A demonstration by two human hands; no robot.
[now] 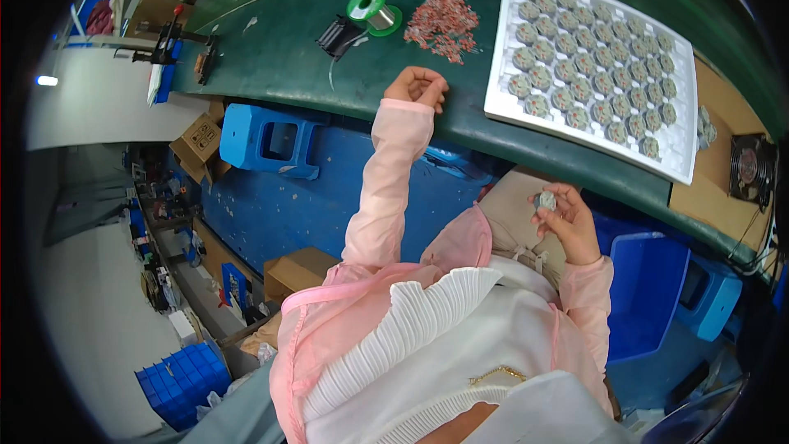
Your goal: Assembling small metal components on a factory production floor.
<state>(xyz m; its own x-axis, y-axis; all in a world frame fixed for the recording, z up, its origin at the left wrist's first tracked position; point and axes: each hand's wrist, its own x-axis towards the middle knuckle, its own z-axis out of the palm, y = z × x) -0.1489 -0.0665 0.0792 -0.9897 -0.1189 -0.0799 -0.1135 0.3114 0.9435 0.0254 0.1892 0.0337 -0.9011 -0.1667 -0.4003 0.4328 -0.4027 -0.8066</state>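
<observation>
My right hand (573,228) is raised over my lap, off the bench edge. Between its thumb and fingers it grips a small round grey-green part (545,201). My left hand (417,87) is over the near edge of the green bench, its fingers curled and the thumb pressed against them. Whatever it may pinch is too small to make out. Just beyond it lies a loose pile of small red components with thin leads (444,23). To the right, a white tray (593,141) holds rows of similar round parts, several with red spots on them.
A green-and-silver spool of solder wire (380,13) stands left of the pile, beside a black object (339,36). Blue stools (271,140) and a blue bin (645,296) are below the bench. A small fan (752,164) sits at the far right.
</observation>
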